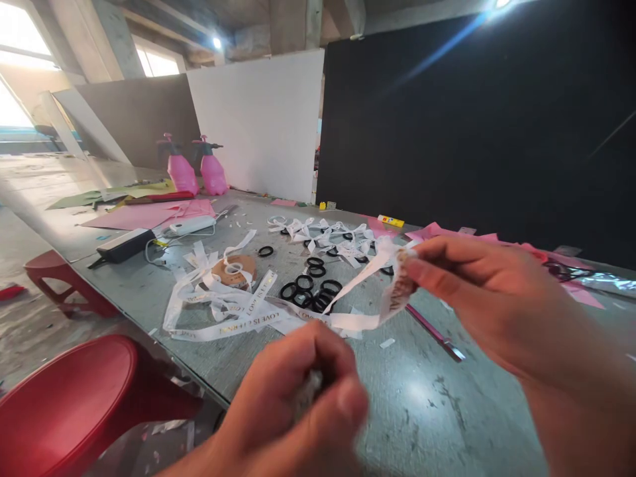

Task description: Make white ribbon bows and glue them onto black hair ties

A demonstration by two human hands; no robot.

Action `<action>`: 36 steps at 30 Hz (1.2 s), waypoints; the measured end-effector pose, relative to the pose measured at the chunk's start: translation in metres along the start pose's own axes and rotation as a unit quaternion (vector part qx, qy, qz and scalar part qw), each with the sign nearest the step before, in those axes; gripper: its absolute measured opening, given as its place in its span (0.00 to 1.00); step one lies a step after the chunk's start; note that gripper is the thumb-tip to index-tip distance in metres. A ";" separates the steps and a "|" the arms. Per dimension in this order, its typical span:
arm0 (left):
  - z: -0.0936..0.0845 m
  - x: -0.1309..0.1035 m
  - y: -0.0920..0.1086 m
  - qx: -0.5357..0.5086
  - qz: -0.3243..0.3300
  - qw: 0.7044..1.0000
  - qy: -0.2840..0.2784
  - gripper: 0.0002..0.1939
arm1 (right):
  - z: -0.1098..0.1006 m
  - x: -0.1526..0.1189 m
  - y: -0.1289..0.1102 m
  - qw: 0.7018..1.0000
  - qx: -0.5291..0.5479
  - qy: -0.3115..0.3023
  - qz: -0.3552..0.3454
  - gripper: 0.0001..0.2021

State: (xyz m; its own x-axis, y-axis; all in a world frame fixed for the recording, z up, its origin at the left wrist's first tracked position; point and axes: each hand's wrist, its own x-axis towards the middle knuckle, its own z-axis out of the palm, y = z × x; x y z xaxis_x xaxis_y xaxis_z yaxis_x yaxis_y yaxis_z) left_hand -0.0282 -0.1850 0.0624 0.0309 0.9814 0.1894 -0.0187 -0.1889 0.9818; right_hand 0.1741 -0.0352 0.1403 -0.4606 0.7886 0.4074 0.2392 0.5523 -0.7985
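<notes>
My right hand (pixel 491 291) is raised over the table, thumb and fingers pinched on a white printed ribbon (pixel 360 322). Gold lettering shows on the ribbon, which trails down left into a loose tangle around a brown cardboard roll (pixel 248 264). Low in the centre, my left hand (pixel 303 397) is closed with its fingers curled. Something pale shows faintly inside them, too blurred to name. Beyond the left hand lie several black rings (pixel 304 283) in a small heap. Behind these are white ribbon bows (pixel 305 230), some with black rings among them.
A purple-handled tool (pixel 427 324) lies on the grey table (pixel 397 424). Pink sheets (pixel 134 215), a black adapter (pixel 126 245) and two pink spray bottles (pixel 213 173) stand or lie at the left. Dark panels (pixel 472 132) back the table. A red stool (pixel 74 391) stands beside its edge.
</notes>
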 end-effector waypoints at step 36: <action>0.024 0.076 -0.006 -0.056 0.111 0.985 0.123 0.14 | 0.047 -0.004 0.008 0.984 0.081 -0.148 0.058 0.09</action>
State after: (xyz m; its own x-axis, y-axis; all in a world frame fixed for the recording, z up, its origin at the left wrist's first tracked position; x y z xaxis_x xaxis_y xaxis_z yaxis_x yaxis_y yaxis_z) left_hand -0.0012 -0.1095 0.0711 -0.2292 0.8976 0.3765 -0.1083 -0.4079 0.9066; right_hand 0.1379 -0.0463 0.1115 -0.6728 0.7170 0.1826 0.1756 0.3945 -0.9020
